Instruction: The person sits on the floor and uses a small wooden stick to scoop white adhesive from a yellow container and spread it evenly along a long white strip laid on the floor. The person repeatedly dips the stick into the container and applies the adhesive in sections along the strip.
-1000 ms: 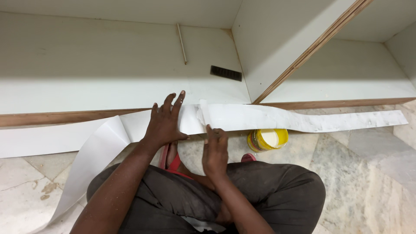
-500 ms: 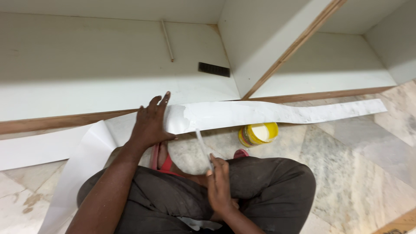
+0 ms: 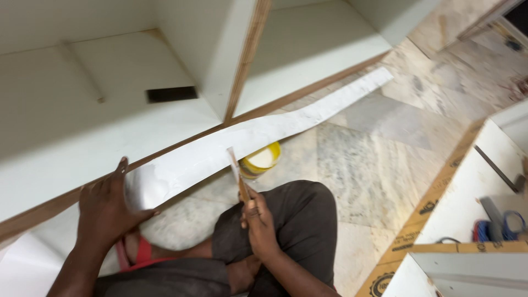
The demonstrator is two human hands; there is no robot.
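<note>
The long white laminate strip [image 3: 242, 137] is laid out along the brown front edge of the white plywood cabinet [image 3: 181, 118], one end out on the marble floor [image 3: 379, 148] toward the far right, the near end curled up against the left hand [image 3: 107, 206]. That hand is spread flat, palm and fingers pressed on the strip's curled end, pinning it by the cabinet's bottom edge rather than pinching it. The right hand [image 3: 258, 223] is closed around a thin flat wooden stick [image 3: 236, 173], which is held nearly upright, its pale tip up near the strip's lower edge. Compared with a second ago, the stick hand has been lifted off the strip and pulled back toward the lap, so the strip is now only held by the one hand, and the view has been swung to the right, so more floor is seen. A small round yellow tub [image 3: 261, 159] with something pale inside is sat on the floor just behind the stick, under the strip's middle. Off at the right edge another white board [image 3: 467, 203] is seen with a dark tool and blue loops on it, too blurry to call. So pretty much a pause between passes, it looks like.
</note>
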